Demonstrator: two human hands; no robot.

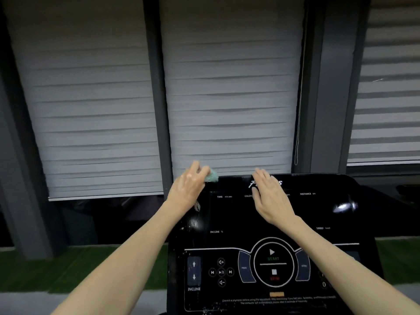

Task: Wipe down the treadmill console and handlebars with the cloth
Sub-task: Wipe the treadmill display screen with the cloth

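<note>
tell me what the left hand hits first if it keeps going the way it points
The left hand, gripping the cloth at the top left corner of the console, points forward and slightly right. Past that edge, the first thing looks like the window blind, though its depth is unclear.

Three pale grey slatted blinds [95, 98] hang lowered across the far wall, divided by dark upright frame posts [156, 98]. A thin pull cord [297, 123] dangles along the right edge of the middle one. Below their bottom edges runs a dark band, glass or wall I cannot tell, then a strip of green turf [79, 269] and nearer a grey floor strip [113, 298], all in dim light.
</note>
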